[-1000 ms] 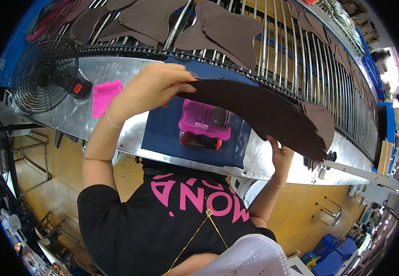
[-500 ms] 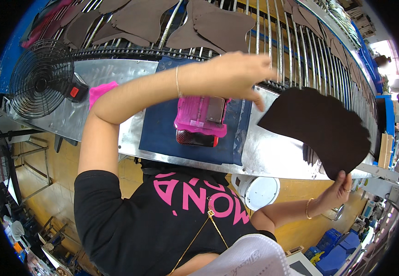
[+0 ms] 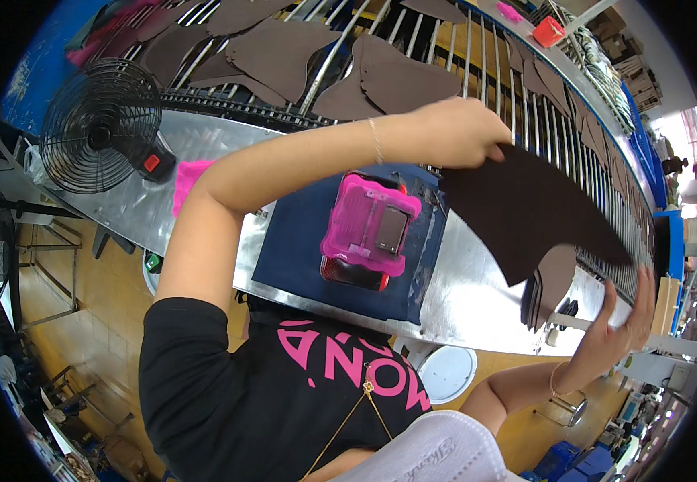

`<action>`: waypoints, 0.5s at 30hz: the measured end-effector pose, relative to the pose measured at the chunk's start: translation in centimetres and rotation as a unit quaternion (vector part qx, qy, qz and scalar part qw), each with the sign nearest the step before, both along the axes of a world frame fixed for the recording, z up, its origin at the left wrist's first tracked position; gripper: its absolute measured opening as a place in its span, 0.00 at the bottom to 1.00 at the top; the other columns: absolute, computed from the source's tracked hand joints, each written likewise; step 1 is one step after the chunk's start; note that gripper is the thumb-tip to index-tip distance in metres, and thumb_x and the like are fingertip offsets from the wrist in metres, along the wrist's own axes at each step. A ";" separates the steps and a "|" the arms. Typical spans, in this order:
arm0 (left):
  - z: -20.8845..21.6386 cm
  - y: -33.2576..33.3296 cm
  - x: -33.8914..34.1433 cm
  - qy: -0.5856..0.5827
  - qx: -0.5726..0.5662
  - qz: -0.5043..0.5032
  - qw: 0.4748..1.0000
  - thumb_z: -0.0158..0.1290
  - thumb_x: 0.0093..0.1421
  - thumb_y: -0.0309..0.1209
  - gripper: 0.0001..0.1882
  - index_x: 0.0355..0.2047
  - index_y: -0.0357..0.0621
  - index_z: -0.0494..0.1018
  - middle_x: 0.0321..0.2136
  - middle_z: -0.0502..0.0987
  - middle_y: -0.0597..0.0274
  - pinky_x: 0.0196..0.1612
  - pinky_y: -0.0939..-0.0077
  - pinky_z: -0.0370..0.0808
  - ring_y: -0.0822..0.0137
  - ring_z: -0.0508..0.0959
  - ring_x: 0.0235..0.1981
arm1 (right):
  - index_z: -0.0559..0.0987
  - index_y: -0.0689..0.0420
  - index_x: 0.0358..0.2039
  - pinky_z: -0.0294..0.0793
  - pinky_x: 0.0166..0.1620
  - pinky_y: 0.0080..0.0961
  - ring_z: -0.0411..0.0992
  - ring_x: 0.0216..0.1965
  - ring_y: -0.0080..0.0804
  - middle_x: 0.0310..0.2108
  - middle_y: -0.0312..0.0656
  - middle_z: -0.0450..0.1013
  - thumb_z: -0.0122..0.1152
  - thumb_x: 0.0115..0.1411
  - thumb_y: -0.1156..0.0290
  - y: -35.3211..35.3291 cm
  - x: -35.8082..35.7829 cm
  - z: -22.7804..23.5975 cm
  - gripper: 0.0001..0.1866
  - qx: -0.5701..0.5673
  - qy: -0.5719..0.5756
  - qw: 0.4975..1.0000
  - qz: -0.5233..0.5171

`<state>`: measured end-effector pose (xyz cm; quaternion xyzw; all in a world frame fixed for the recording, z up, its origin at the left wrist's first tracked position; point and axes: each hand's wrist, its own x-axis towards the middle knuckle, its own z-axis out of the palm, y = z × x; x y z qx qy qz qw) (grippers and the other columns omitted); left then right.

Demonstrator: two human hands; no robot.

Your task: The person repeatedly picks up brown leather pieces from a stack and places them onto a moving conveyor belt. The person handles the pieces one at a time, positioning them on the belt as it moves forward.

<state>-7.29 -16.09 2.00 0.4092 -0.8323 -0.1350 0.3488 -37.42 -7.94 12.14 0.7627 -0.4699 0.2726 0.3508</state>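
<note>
Pinched in the fingers of my left hand [image 3: 462, 135] is the upper left corner of a dark brown, flat cut piece of sheet material [image 3: 529, 210]. That piece is off the table, sloping down to the right with a pointed lower corner. My right hand [image 3: 617, 325] is spread, its fingers apart, just beyond the piece's right tip and holding nothing. Between the two hands, partly covered by the held piece, a stack of similar brown pieces [image 3: 553, 285] sits at the metal table's edge.
Brown cut pieces [image 3: 405, 76] lie on a conveyor of metal rods [image 3: 485, 60] along the far side. On the metal table [image 3: 465, 277], a blue mat [image 3: 292, 261] carries a bright pink plastic case [image 3: 356, 221]. At left stands a black wire fan [image 3: 99, 124]; below is a white round lid [image 3: 447, 375].
My left hand has closed on the dark piece's upper left corner. My right hand has let go of its lower corner and opened. The piece has shifted left in view.
</note>
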 end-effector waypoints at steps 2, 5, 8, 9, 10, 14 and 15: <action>-1.2 -0.2 2.8 0.260 0.216 0.079 0.938 0.49 0.53 0.22 0.16 0.44 0.36 0.72 0.27 0.80 0.58 0.19 0.74 0.73 0.68 0.76 0.16 | 0.75 0.59 0.48 0.65 0.53 0.31 0.70 0.49 0.35 0.47 0.40 0.74 0.59 0.59 0.69 0.2 -1.6 -0.8 0.17 -0.068 -0.077 0.995 -0.016; -6.2 -4.4 8.1 0.375 0.256 0.119 0.883 0.51 0.61 0.29 0.07 0.35 0.38 0.68 0.14 0.63 0.69 0.12 0.78 0.55 0.77 0.64 0.10 | 0.75 0.61 0.47 0.65 0.54 0.29 0.70 0.49 0.36 0.47 0.40 0.73 0.59 0.60 0.69 0.5 -3.3 -3.1 0.16 -0.069 -0.155 0.984 -0.051; -10.0 -7.5 13.8 0.478 0.224 0.214 0.822 0.49 0.61 0.26 0.05 0.36 0.38 0.67 0.18 0.61 0.67 0.13 0.79 0.55 0.76 0.61 0.11 | 0.75 0.63 0.45 0.70 0.49 0.31 0.71 0.46 0.38 0.45 0.44 0.74 0.59 0.58 0.74 -0.3 -4.4 -5.8 0.14 0.038 -0.162 0.985 -0.044; -11.7 -8.7 16.0 0.501 0.228 0.227 0.803 0.48 0.61 0.25 0.06 0.38 0.38 0.66 0.19 0.62 0.67 0.13 0.79 0.55 0.76 0.61 0.12 | 0.76 0.62 0.44 0.69 0.48 0.30 0.71 0.45 0.41 0.45 0.46 0.73 0.58 0.58 0.74 -0.7 -4.7 -7.0 0.13 0.070 -0.153 0.984 -0.051; -13.6 -9.6 18.5 0.523 0.235 0.244 0.782 0.47 0.62 0.24 0.06 0.39 0.38 0.67 0.20 0.63 0.67 0.13 0.79 0.54 0.76 0.61 0.12 | 0.77 0.61 0.43 0.69 0.48 0.30 0.71 0.46 0.41 0.46 0.46 0.73 0.58 0.58 0.74 -1.2 -5.6 -8.6 0.12 0.116 -0.173 0.976 -0.066; -18.2 -12.6 23.6 0.568 0.198 0.312 0.735 0.49 0.56 0.21 0.03 0.30 0.36 0.66 0.17 0.63 0.63 0.09 0.76 0.54 0.72 0.65 0.10 | 0.79 0.55 0.39 0.65 0.49 0.34 0.70 0.49 0.37 0.47 0.41 0.73 0.57 0.58 0.68 -0.7 -8.5 -13.1 0.10 0.194 -0.186 0.951 -0.155; -19.1 -13.5 24.7 0.557 0.193 0.337 0.734 0.49 0.56 0.21 0.04 0.27 0.37 0.64 0.16 0.62 0.64 0.09 0.76 0.55 0.72 0.65 0.09 | 0.79 0.54 0.39 0.65 0.49 0.34 0.70 0.49 0.37 0.47 0.40 0.73 0.57 0.59 0.67 -0.3 -8.9 -13.5 0.10 0.203 -0.171 0.947 -0.183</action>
